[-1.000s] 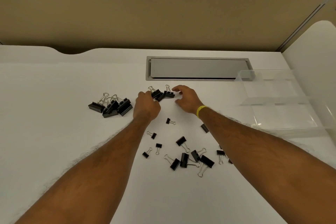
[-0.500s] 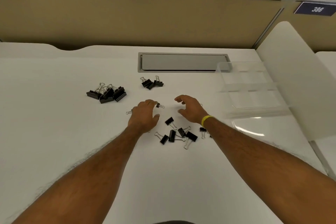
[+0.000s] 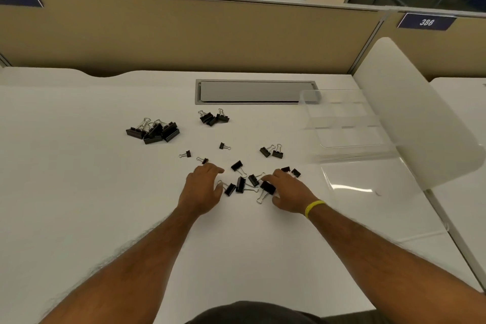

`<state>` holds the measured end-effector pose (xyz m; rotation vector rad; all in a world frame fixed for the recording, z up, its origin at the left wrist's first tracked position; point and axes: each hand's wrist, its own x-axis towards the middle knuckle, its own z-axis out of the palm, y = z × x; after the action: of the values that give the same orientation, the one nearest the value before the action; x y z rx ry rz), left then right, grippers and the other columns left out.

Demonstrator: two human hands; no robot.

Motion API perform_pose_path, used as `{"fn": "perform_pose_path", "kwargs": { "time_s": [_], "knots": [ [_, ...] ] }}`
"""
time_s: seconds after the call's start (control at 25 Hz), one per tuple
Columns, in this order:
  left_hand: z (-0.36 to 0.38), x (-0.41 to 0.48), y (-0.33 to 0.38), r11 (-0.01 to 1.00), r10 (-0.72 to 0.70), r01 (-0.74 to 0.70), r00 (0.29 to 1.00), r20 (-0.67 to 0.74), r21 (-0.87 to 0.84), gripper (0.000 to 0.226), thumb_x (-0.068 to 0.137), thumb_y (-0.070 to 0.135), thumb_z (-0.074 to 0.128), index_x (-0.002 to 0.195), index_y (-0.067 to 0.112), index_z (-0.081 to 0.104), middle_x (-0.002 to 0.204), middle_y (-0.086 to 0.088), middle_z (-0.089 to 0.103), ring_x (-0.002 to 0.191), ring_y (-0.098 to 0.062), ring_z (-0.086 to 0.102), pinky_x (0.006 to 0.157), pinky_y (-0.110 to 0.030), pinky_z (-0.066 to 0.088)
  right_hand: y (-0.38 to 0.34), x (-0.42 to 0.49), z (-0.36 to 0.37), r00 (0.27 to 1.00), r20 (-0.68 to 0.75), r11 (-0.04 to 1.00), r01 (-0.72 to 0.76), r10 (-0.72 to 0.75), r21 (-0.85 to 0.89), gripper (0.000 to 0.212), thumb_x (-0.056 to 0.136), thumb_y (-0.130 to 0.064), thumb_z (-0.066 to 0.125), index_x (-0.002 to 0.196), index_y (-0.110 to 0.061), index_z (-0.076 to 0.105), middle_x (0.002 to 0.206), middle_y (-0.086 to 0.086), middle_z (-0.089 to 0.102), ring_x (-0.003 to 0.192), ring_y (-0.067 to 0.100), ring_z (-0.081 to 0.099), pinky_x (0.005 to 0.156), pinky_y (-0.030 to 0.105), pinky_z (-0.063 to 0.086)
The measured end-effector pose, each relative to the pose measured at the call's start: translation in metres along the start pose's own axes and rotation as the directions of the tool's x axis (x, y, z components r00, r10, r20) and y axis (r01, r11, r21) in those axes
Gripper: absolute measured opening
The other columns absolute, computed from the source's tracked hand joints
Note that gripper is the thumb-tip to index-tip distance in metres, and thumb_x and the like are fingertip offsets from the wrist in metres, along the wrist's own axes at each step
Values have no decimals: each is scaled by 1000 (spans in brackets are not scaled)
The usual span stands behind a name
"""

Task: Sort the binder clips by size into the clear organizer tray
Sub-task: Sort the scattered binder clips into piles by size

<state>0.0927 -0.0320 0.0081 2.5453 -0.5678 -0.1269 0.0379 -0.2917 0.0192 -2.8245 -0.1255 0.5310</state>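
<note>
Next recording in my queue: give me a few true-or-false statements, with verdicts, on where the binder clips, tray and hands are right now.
1. No binder clip lies in the clear organizer tray. True.
2. The pile of largest clips lies to the right of the tray. False: it lies far to its left, on the desk.
3. The yellow wristband is on the left wrist. False: it is on the right wrist.
4. The left hand and the right hand are both at the scattered clips nearest the person. True.
</note>
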Motion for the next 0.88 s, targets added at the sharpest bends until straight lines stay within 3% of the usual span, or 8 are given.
{"fn": "perform_pose_path", "kwargs": {
  "time_s": [0.16,0.32,0.44,0.48,0.56,0.72,0.8,0.88],
  "knots": [
    [2,-10,3,999,16,-17,999,-41,-28,35,87,20,60,122,19,59,121,3,59,114,-21,53,93,-38,42,0,-5,4,996,-32,991,-73,77,111,50,83,-15,63,131,-17,51,117,5,55,106,23,55,88,34,48],
    [8,-16,9,996,22,-27,998,-57,-80,31,88,23,60,120,19,61,115,4,62,106,-16,56,90,-34,45,-4,-14,6,985,-108,951,-96,133,293,36,76,-23,71,109,-18,59,83,-3,65,76,14,61,76,40,55],
    [9,-17,24,981,-55,39,995,-81,-189,19,92,37,53,86,25,66,81,10,65,74,-8,58,69,-30,46,-22,-16,10,947,-207,811,-84,245,578,40,70,-35,81,100,-20,60,76,-5,66,62,5,57,66,32,54],
    [8,-15,32,975,-83,66,994,-73,-211,31,94,42,50,69,26,60,65,10,59,61,-7,53,60,-30,43,-31,-14,11,933,-241,763,-54,269,644,40,70,-35,82,99,-20,60,75,-6,66,59,3,55,64,30,53],
    [5,-10,49,934,-173,165,985,3,-317,44,94,49,49,59,24,55,52,8,54,52,-7,52,54,-29,41,-52,-9,11,911,-301,704,18,280,710,38,70,-33,82,97,-19,60,73,-7,65,57,2,53,61,29,52],
    [6,7,58,673,-305,356,932,195,-649,25,91,37,58,75,21,71,66,-1,69,67,-22,67,70,-40,59,-80,4,9,910,-338,661,101,241,743,31,71,-30,78,96,-21,61,73,-7,64,58,5,55,60,31,53],
    [4,10,51,584,-370,406,904,214,-703,13,90,20,60,91,14,72,77,-8,74,75,-25,71,74,-44,60,-79,8,9,934,-315,698,111,170,707,40,70,-34,80,104,-23,61,78,-8,64,62,6,55,63,29,53],
    [-3,10,38,544,-446,434,875,191,-718,13,90,11,60,100,7,67,82,-10,73,73,-21,71,71,-36,61,-70,12,9,967,-235,795,64,101,603,57,68,-41,83,116,-24,58,91,-9,61,73,7,55,69,27,52]
  ]
}}
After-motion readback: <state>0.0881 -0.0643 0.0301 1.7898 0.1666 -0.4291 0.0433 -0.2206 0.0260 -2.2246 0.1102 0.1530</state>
